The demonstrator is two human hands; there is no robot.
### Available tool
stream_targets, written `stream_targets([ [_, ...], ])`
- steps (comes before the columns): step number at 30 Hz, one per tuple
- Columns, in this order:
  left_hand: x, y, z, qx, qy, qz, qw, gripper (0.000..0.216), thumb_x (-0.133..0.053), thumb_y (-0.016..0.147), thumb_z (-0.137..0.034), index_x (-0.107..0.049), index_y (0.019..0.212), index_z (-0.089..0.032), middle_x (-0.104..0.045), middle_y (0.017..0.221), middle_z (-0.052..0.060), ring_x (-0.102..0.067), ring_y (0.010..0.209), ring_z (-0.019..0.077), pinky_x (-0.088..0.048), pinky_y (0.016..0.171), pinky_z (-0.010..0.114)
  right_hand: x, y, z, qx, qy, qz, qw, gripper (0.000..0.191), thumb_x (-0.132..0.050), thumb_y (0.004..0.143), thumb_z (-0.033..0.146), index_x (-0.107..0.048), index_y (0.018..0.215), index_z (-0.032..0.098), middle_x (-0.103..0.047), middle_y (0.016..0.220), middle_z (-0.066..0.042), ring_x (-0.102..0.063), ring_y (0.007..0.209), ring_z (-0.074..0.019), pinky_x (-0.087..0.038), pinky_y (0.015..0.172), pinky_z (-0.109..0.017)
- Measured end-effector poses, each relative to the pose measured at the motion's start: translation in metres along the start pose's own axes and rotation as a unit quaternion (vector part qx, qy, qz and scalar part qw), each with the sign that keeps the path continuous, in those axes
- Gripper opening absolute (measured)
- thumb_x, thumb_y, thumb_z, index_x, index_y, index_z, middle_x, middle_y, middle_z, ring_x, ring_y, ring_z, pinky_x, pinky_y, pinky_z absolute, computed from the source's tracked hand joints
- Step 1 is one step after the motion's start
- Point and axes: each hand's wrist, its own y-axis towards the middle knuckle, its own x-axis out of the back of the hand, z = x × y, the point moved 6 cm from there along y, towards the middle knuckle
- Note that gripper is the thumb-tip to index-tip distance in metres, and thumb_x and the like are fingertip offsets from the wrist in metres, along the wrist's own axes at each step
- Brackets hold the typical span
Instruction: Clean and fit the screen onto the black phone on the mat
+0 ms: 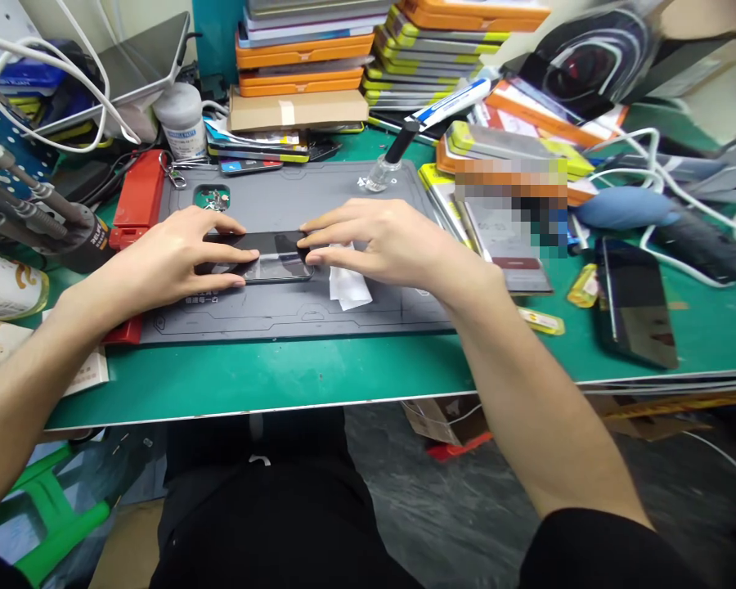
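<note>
A black smartphone [277, 267] lies flat on the grey work mat [270, 317], its glossy screen facing up. My left hand [168, 252] grips its left end, with the thumb along the near edge and fingers reaching over the glass. At the right end, the fingertips and thumb of my right hand [377, 237] hold the phone by its edge and corner. Beneath and beside the right hand lies a crumpled white wipe [351, 288]. Part of the phone's far edge and left end is hidden by my fingers.
A glass bottle with a black cap [381, 173] stands behind my right hand. Red holder [138, 196] and screwdrivers [42, 200] are at left. Orange and yellow boxes [307, 61] are stacked behind. Another dark phone [635, 303] lies right, near the green table's front edge [319, 402].
</note>
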Motion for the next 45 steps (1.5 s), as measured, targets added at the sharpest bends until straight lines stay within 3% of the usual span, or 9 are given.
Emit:
stream_targets([
  [6,0.000,0.000,0.004,-0.009,0.000,-0.010,1.000,0.052,-0.057,0.115,-0.067,-0.085,0.143,-0.033,-0.074,0.152,0.017,-0.072,0.134,0.0366,-0.060,0.119,0.060,-0.001,0.001,-0.002,-0.008,0.023,-0.015,1.000,0.037,-0.059,0.118,0.046,-0.090,0.124,0.029,-0.086,0.138,-0.007,-0.078,0.128,-0.0296,-0.057,0.117,-0.049],
  [17,0.000,-0.003,0.013,-0.012,-0.016,-0.016,1.000,0.046,-0.061,0.114,-0.065,-0.082,0.147,-0.041,-0.073,0.156,0.012,-0.071,0.135,0.0350,-0.059,0.121,0.060,-0.008,0.005,0.001,-0.005,0.013,0.006,1.000,0.043,-0.060,0.118,0.050,-0.081,0.144,0.024,-0.076,0.146,-0.015,-0.068,0.136,-0.0334,-0.055,0.117,-0.050],
  [28,0.003,-0.002,0.018,-0.023,-0.014,-0.024,0.999,0.042,-0.065,0.112,-0.063,-0.080,0.148,-0.049,-0.074,0.155,0.008,-0.073,0.132,0.0348,-0.061,0.119,0.056,-0.006,0.010,0.002,-0.015,0.003,0.011,1.000,0.040,-0.064,0.118,0.047,-0.081,0.144,0.023,-0.075,0.146,-0.015,-0.068,0.136,-0.0336,-0.056,0.115,-0.050],
  [35,0.003,-0.002,0.014,-0.029,0.001,-0.017,0.999,0.046,-0.062,0.114,-0.063,-0.082,0.148,-0.039,-0.074,0.154,0.014,-0.074,0.130,0.0378,-0.063,0.115,0.061,-0.005,0.008,0.002,-0.011,0.002,0.003,1.000,0.039,-0.061,0.119,0.048,-0.085,0.139,0.026,-0.079,0.144,-0.013,-0.071,0.134,-0.0322,-0.057,0.115,-0.049],
  [39,0.002,-0.003,0.011,-0.033,-0.001,-0.026,0.999,0.043,-0.065,0.113,-0.060,-0.082,0.148,-0.040,-0.075,0.151,0.014,-0.074,0.129,0.0342,-0.063,0.117,0.059,-0.003,0.006,0.001,-0.006,0.009,-0.012,1.000,0.038,-0.059,0.119,0.044,-0.089,0.133,0.025,-0.083,0.141,-0.011,-0.075,0.132,-0.0316,-0.058,0.115,-0.049],
  [45,-0.001,-0.002,0.011,-0.008,-0.021,-0.018,1.000,0.047,-0.064,0.113,-0.064,-0.084,0.144,-0.036,-0.074,0.153,0.016,-0.073,0.132,0.0370,-0.060,0.119,0.061,-0.002,0.005,-0.004,-0.008,0.025,-0.022,0.999,0.042,-0.053,0.120,0.042,-0.090,0.125,0.023,-0.086,0.137,-0.009,-0.079,0.127,-0.0296,-0.058,0.115,-0.048],
])
